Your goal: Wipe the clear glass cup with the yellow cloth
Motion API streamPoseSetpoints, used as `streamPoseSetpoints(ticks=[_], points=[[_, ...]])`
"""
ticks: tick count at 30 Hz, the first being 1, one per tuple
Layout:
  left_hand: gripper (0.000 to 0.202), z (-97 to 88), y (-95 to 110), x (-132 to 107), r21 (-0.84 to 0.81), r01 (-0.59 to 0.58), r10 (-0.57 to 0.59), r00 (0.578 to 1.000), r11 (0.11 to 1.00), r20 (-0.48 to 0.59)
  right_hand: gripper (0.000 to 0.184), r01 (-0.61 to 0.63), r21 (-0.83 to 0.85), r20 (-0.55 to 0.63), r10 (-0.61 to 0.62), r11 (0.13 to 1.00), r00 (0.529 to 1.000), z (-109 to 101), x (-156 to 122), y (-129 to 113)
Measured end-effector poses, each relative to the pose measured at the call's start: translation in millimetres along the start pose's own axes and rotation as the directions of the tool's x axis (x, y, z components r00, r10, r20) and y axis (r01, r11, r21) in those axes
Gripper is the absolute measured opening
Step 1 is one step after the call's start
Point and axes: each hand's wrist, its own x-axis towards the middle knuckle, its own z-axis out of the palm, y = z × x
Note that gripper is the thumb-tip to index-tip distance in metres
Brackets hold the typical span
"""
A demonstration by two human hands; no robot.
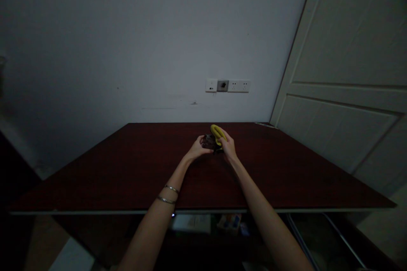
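Note:
Above the middle of the dark red table (152, 169), my left hand (195, 150) is closed around a small dark, shiny, see-through-looking object (208, 141). Its exact kind is too dim to make out. My right hand (229, 146) grips a folded yellow cloth (218, 133). The cloth is against the right side of the shiny object, where the fingers hide part of both. Something dark hangs just under the cloth between my hands.
Behind the table, a white wall carries a row of sockets (238, 86). A pale panelled door (343, 72) stands at the right. Under the table's front edge are a pale box-like thing (191, 223) and a colourful packet (230, 222).

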Motion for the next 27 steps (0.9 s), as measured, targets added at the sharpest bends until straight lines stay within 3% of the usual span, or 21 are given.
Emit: streamPoseSetpoints(ticks=[8, 15, 22, 27], points=[[0.080, -3.9, -7.4, 4.6, 0.044, -0.028, 0.027, 1.000, 0.999, 0.012, 0.048, -0.037, 0.052, -0.006, 0.038, 0.998, 0.999, 2.4, -2.2, 1.4], [0.085, -4.3, -6.3, 4.8, 0.086, -0.099, 0.096, 0.995, 0.991, 0.041, 0.046, 0.004, 0.014, -0.138, -0.002, 1.000, 0.990, 0.5, 1.0, 11.0], [0.085, -9.3, 0.8, 5.8, 0.155, -0.214, 0.201, 0.975, 0.965, 0.094, 0.045, 0.057, -0.054, -0.093, -0.062, 0.997, 0.994, -0.2, 0.7, 11.9], [0.085, -13.2, 2.8, 1.3, 0.103, -0.197, 0.187, 0.978, 0.975, 0.096, 0.045, 0.037, -0.035, -0.022, -0.038, 0.999, 0.999, 3.6, -1.9, 7.3]])
